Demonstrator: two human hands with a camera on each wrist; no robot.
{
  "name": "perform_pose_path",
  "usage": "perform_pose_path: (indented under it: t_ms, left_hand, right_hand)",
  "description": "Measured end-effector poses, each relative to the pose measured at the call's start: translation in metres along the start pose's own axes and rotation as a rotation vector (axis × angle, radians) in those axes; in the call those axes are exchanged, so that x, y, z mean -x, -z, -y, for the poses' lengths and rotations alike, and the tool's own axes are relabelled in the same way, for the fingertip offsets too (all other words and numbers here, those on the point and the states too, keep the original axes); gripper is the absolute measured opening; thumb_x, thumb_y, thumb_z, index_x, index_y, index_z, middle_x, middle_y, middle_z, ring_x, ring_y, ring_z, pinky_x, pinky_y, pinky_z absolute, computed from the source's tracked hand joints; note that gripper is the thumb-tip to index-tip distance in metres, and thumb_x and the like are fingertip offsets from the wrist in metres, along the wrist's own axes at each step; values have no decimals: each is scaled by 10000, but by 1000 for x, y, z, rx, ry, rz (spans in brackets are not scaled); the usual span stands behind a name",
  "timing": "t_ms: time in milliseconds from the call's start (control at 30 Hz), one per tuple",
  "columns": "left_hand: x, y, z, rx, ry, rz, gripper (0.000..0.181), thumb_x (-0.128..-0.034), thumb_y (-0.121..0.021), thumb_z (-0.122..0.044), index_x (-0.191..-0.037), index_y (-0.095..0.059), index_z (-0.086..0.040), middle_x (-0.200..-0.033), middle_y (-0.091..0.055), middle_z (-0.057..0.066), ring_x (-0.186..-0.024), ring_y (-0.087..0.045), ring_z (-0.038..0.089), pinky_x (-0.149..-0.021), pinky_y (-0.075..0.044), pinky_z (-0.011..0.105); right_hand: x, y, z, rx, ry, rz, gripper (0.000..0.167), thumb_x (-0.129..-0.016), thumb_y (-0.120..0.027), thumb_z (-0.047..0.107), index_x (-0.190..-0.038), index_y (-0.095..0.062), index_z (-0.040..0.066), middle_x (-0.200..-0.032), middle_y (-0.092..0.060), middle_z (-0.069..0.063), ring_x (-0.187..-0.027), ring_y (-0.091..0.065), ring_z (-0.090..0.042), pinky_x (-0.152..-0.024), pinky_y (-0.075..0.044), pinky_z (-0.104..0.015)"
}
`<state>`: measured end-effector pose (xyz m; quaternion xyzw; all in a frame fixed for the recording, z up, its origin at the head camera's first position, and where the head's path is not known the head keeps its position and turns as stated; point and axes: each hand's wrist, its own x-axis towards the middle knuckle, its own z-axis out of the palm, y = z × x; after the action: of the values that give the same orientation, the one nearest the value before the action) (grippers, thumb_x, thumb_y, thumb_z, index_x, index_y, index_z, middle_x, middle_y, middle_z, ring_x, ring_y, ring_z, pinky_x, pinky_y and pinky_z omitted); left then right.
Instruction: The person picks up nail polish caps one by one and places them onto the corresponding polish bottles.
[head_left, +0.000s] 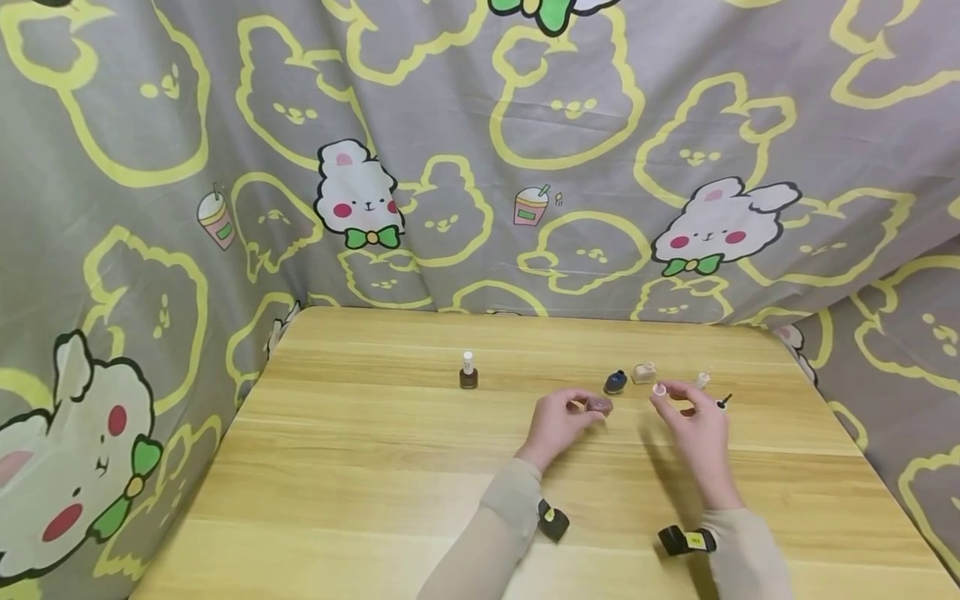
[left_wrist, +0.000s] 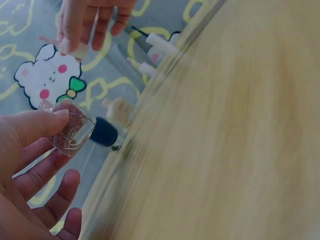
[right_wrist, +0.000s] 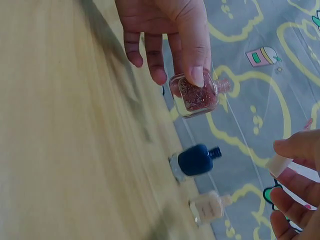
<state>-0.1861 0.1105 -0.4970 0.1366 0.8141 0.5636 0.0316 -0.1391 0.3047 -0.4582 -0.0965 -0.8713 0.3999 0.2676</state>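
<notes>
My left hand (head_left: 555, 427) pinches a small uncapped nail polish bottle (left_wrist: 70, 127) of pink glitter between thumb and fingers, above the table. Its bare neck shows in both wrist views. To the right, my right hand (head_left: 699, 432) holds a white brush cap (right_wrist: 281, 164) between thumb and fingers, its pinkish brush pointing up, apart from the bottle. Behind the hands stand an uncapped dark blue polish bottle (right_wrist: 196, 160) and an uncapped beige one (right_wrist: 209, 206). Beyond my right hand, two white brush caps (head_left: 702, 380) stand on the table, brushes up.
A dark polish bottle (head_left: 468, 379) with its white cap on stands farther left on the wooden table (head_left: 360, 467). Patterned grey curtain (head_left: 450, 108) hangs along the table's back and sides. A black wrist device (head_left: 686, 541) sits at each sleeve.
</notes>
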Motion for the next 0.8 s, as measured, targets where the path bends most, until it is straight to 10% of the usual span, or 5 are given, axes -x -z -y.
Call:
perform_pose_path:
  t_ms: [800]
  left_hand:
    - [-8, 19, 11, 28, -44, -97, 272, -794, -797, -225, -1038, -735, -124, -1043, -739, 26, -908, -649, 159, -809, -498, 171]
  right_hand:
    - [-13, -21, 10, 0, 249, 152, 264, -813, -769, 69, -1071, -722, 36, -1073, -716, -175, -926, -451, 181, -730, -434, -109]
